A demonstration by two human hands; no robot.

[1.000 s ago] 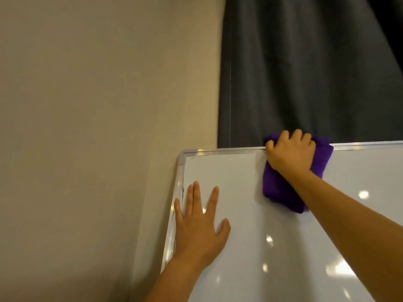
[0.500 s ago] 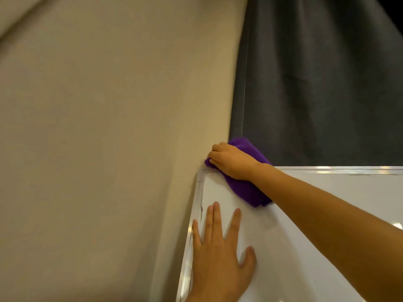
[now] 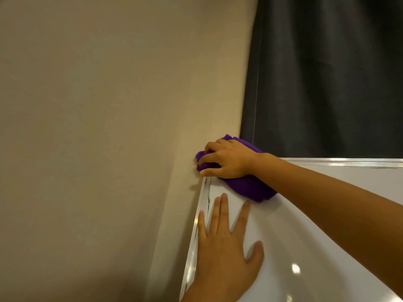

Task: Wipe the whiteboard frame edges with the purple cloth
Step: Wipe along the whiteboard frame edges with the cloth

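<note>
Wiping the whiteboard frame [image 3: 340,162] at its top-left corner, the purple cloth [image 3: 248,186] is clenched by the right hand [image 3: 226,159]; the left hand [image 3: 222,253] lies flat, grasping nothing. A turn down the side edge is judged next.

right hand [image 3: 229,159]: fingers curled, gripping, arm extended | left hand [image 3: 222,251]: flat, fingers spread

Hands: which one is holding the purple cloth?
The right hand grips the purple cloth at the whiteboard's corner; the left hand lies flat, empty.
</note>
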